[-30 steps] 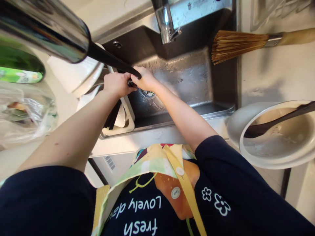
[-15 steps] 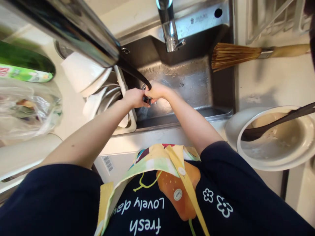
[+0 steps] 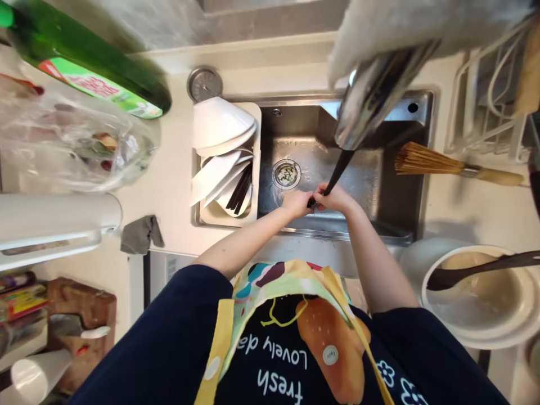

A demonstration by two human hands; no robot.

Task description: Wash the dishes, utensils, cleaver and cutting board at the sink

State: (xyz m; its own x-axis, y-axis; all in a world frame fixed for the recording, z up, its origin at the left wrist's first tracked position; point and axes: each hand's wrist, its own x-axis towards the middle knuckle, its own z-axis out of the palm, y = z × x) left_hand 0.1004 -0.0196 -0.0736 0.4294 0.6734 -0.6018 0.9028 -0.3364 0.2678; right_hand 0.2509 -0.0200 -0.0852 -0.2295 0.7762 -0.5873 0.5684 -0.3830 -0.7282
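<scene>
Both forearms reach forward from dark navy sleeves and angle inward over the front rim of a stainless steel sink [image 3: 320,146], so the left hand [image 3: 297,203] and the right hand [image 3: 336,198] meet low in the basin, touching each other. Together they are closed around the end of a long black handle [image 3: 336,174], which rises from the hands toward the far side of the sink into a shiny steel pot [image 3: 377,98], held up over the basin and blurred; a pale blurred mass [image 3: 422,28] lies beyond it. One round drain strainer [image 3: 286,174] sits in the sink floor, just left of the handle. Left of the sink, a white dish tray [image 3: 257,169] holds two stacked white bowls [image 3: 223,126], several white plates [image 3: 215,177], and a bundle of dark chopsticks [image 3: 240,191]. Farther left lie one green bottle [image 3: 88,62] and one clear plastic bag [image 3: 71,135] holding scraps. Right of the sink lies one bamboo scrubbing brush [image 3: 426,160], with a wire rack [image 3: 485,95] beyond it. Near the sink's front right corner, one white bowl [image 3: 476,315] holds a dark spatula [image 3: 468,273] and murky water.
</scene>
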